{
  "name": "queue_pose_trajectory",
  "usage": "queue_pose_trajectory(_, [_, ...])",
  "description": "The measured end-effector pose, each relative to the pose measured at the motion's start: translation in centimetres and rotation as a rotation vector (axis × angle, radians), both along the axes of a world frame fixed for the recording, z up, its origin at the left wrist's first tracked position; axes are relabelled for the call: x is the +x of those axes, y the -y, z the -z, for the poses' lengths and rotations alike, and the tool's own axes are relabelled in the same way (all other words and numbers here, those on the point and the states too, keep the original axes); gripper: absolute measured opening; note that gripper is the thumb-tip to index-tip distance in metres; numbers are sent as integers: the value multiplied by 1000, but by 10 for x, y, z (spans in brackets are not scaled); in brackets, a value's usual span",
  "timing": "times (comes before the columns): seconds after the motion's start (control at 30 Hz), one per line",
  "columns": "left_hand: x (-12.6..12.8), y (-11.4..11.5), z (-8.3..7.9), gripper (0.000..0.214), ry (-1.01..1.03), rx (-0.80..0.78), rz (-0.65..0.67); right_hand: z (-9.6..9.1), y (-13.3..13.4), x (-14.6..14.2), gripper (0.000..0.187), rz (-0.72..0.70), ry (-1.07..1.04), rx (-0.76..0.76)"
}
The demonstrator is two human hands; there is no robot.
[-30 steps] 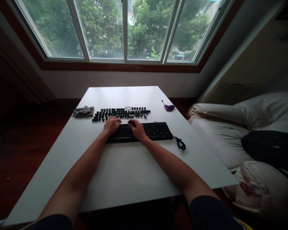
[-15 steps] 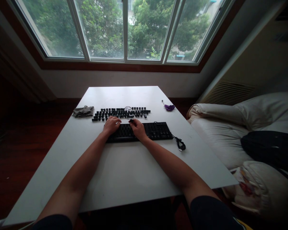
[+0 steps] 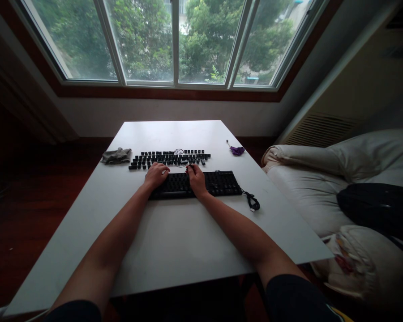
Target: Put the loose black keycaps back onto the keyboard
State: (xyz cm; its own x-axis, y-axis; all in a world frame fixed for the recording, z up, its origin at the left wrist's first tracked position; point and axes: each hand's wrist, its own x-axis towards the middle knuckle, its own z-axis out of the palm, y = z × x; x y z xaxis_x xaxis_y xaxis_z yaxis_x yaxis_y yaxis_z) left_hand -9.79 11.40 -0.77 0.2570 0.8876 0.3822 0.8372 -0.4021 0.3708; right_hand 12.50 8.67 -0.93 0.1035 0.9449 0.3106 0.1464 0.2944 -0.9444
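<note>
A black keyboard (image 3: 218,182) lies on the white table in front of me. My left hand (image 3: 157,174) rests on its left end, fingers curled over the back edge and thumb pointing inward. Above the middle of the keyboard, my right hand (image 3: 196,180) is closed in a pinch. Between thumb and forefinger sits a small dark piece (image 3: 190,167), too small to make out its kind. Just beyond both hands, loose black keycaps (image 3: 169,157) are set out in rows. A thin pale loop (image 3: 178,151) lies among them.
A crumpled grey cloth (image 3: 117,156) lies on the white table (image 3: 188,237) at left. Towards the right edge are a purple cloth-like item (image 3: 237,150) and a thin stick. The keyboard's bundled cable (image 3: 252,202) trails right. A sofa (image 3: 298,179) with a black bag stands alongside.
My right hand has shifted a little to the right and away from me, still pinching the small dark piece. The left hand and the keyboard have stayed in place.
</note>
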Motion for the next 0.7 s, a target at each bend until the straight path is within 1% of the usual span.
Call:
queue_pose_trajectory(0.13, [-1, 0, 0, 25, 4, -11, 2, -3, 0, 1, 33, 10, -53, -18])
queue_pose_trajectory(0.23, [0, -1, 1, 25, 3, -10, 4, -9, -1, 4, 30, -72, -47, -2])
queue_pose_trajectory(0.33, [0, -1, 1, 26, 2, -5, 7, -13, -1, 7, 29, -148, 11, 4])
queue_pose_trajectory(0.57, [0, 0, -2, 26, 1, -9, 7, -7, 0, 8, 35, -307, -4, -62])
queue_pose_trajectory(0.7, [1, 1, -4, 27, -5, -14, 3, -6, 0, 8, 34, -385, 109, -68])
